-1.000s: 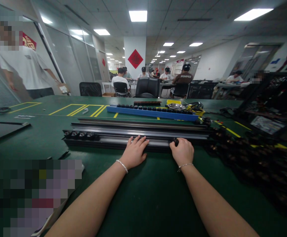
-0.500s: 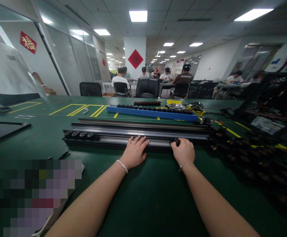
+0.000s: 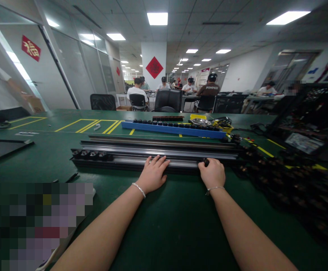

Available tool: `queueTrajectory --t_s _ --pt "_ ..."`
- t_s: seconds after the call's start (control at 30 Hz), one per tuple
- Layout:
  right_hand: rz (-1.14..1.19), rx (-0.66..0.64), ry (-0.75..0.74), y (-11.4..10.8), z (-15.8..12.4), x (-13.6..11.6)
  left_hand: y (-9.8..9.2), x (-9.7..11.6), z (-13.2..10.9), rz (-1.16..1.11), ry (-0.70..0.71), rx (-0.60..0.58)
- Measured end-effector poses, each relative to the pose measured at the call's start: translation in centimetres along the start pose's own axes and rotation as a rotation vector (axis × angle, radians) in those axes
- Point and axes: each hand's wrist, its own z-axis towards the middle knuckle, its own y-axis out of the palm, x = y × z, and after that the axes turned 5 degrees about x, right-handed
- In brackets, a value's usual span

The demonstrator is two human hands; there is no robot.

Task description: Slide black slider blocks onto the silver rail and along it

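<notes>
You are working at the near rail (image 3: 130, 162), the long dark channel lying crosswise on the green mat (image 3: 164, 226); take it as your landmark. At the rail's left end a short row of small black parts (image 3: 92, 154) is already sitting in the channel. Toward the rail's middle, your left hand (image 3: 152, 174) is lying flat and open, palm down, fingers spread over the rail's top edge, holding nothing but pressing it steady. Keep that hand pushing straight down so the rail is not sliding along the mat.

Just right of it, your right hand (image 3: 213, 173) is curled closed, pinching a small black piece (image 3: 206, 162) against the rail's top. Keep the piece square to the groove and guide it with the fingertips rather than the whole fist; I judge a tilted piece would be likely to jam.

Right of the rail's far end, a loose heap of dark parts (image 3: 288, 184) is lying within reach. Behind the rail, two more rails (image 3: 158, 145) and a blue tray (image 3: 175, 129) are lying parallel to it.
</notes>
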Motion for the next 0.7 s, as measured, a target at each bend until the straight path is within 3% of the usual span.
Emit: queueTrajectory --t_s 0.37,0.7 --pt "0.038 -0.024 0.1 -0.3 0.2 0.3 0.2 -0.2 -0.1 0.0 0.012 0.017" --pt "0.047 0.036 0.112 -0.5 0.6 1.1 -0.1 0.0 0.0 -0.003 0.004 0.005"
